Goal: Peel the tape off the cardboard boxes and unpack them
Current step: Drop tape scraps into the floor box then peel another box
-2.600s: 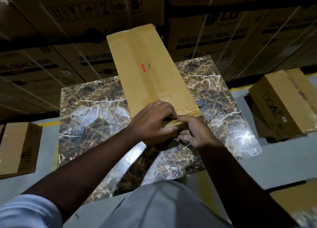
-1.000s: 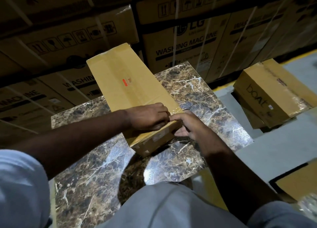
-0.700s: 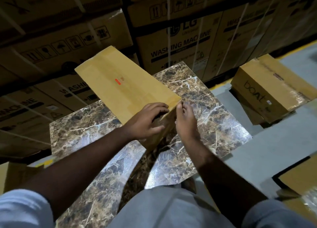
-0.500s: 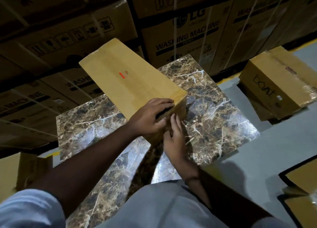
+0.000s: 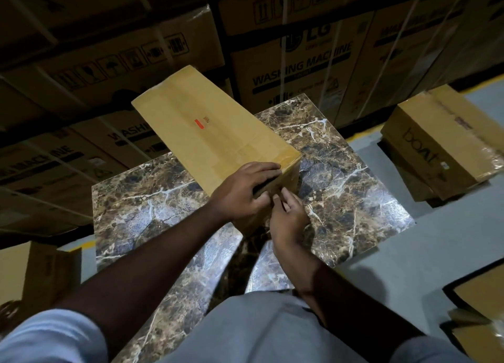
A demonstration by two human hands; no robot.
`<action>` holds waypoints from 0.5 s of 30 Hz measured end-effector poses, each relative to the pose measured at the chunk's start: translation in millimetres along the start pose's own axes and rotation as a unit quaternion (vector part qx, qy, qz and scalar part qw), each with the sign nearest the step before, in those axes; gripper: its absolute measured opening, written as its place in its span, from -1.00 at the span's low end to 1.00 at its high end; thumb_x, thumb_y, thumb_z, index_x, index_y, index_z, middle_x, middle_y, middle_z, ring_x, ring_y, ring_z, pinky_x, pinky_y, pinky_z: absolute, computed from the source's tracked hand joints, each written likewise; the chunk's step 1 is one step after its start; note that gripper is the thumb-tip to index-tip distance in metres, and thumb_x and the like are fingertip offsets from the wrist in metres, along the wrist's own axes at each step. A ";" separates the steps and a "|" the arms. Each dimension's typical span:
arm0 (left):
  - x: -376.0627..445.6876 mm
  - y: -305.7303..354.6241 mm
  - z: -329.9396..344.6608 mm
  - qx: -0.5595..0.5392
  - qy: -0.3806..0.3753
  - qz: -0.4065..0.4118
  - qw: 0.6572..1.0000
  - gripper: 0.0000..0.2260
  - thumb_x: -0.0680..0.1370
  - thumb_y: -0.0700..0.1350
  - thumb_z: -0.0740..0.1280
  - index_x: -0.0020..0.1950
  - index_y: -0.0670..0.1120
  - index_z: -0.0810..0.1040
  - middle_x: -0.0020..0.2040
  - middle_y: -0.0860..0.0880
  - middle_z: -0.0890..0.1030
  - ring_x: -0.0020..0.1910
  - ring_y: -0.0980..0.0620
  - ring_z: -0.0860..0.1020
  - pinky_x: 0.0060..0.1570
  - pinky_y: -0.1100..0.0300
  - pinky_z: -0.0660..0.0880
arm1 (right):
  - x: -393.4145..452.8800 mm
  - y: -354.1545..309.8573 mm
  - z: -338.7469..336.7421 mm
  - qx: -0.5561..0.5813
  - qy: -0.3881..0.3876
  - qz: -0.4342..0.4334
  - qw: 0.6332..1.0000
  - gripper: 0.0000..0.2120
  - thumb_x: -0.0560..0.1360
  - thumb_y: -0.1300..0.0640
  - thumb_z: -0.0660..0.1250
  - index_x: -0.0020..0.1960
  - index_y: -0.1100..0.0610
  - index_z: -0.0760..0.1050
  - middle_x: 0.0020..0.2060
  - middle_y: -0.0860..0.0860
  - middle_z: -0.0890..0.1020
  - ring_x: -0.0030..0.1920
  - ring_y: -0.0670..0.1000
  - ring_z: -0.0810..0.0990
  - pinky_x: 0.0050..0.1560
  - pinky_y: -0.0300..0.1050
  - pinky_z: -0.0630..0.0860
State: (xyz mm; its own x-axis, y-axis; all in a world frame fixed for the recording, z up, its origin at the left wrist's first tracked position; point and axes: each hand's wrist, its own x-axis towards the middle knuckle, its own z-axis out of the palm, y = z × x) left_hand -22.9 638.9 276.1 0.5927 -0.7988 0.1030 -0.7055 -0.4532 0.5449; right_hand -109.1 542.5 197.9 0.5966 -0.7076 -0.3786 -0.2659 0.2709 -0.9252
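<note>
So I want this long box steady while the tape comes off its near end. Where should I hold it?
Hold the box over its near top edge from the left, as the left hand does. That leaves the taped end face free for the right hand.

Tan cardboard box [image 5: 215,133] with a red label [image 5: 199,123] on brown, white-veined marble tabletop [image 5: 351,199].
</note>
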 end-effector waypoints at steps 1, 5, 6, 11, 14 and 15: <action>-0.5 1.4 1.7 -0.002 0.007 -0.010 1.000 -0.49 0.48 -0.15 0.36 0.46 -0.10 0.54 0.47 -0.03 0.51 0.44 0.02 0.44 0.41 0.21 0.29 | -1.9 -1.2 0.6 -0.003 0.003 -0.007 1.000 -0.72 0.62 0.27 0.39 0.32 0.25 0.61 0.18 -0.09 0.59 0.24 0.09 0.63 0.29 0.11 0.59; 0.8 8.5 10.9 -0.019 0.046 -0.052 0.997 -0.49 0.48 -0.15 0.37 0.45 -0.13 0.55 0.46 -0.03 0.52 0.44 0.02 0.44 0.40 0.16 0.36 | -2.6 -0.5 2.4 -0.004 0.015 -0.025 1.000 -0.78 0.59 0.37 0.38 0.21 0.26 0.66 0.08 -0.07 0.62 0.15 0.07 0.65 0.26 0.08 0.61; 1.8 11.2 13.5 -0.024 0.057 -0.063 0.996 -0.49 0.49 -0.15 0.37 0.45 -0.14 0.55 0.46 -0.04 0.52 0.44 0.02 0.44 0.41 0.16 0.37 | -1.4 -2.3 3.4 0.003 0.016 -0.020 1.000 -0.77 0.59 0.40 0.36 0.20 0.26 0.66 0.10 0.00 0.63 0.15 0.07 0.65 0.26 0.06 0.61; 7.5 16.3 19.0 -0.034 0.100 -0.099 0.989 -0.49 0.48 -0.14 0.37 0.44 -0.16 0.55 0.45 -0.05 0.54 0.43 0.04 0.48 0.40 0.21 0.41 | 13.2 -5.8 4.0 0.019 -0.002 -0.025 1.000 -0.78 0.58 0.42 0.37 0.15 0.22 0.65 0.12 0.13 0.67 0.14 0.08 0.68 0.22 0.02 0.63; 8.3 14.0 18.2 -0.027 0.102 -0.096 0.990 -0.51 0.48 -0.16 0.40 0.43 -0.16 0.57 0.43 -0.05 0.56 0.41 0.06 0.50 0.38 0.25 0.43 | 23.1 -4.2 -0.8 -0.040 -0.017 -0.072 0.996 -0.81 0.58 0.39 0.38 0.17 0.29 0.65 0.08 0.03 0.63 0.09 0.04 0.66 0.20 0.04 0.63; 7.9 13.5 18.6 -0.027 0.102 -0.097 0.990 -0.51 0.48 -0.18 0.40 0.43 -0.16 0.57 0.43 -0.05 0.56 0.41 0.07 0.50 0.39 0.28 0.41 | 25.7 -2.9 -2.0 -0.050 -0.023 -0.088 0.995 -0.82 0.57 0.38 0.40 0.15 0.29 0.66 0.06 0.02 0.63 0.07 0.04 0.67 0.18 0.06 0.64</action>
State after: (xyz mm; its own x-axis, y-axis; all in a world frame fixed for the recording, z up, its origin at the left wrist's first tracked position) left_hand -35.0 619.0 268.8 0.7844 -0.6006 0.1549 -0.5527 -0.5635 0.6140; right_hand -94.6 522.2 191.0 0.6739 -0.7072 -0.2137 -0.2273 0.0768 -0.9708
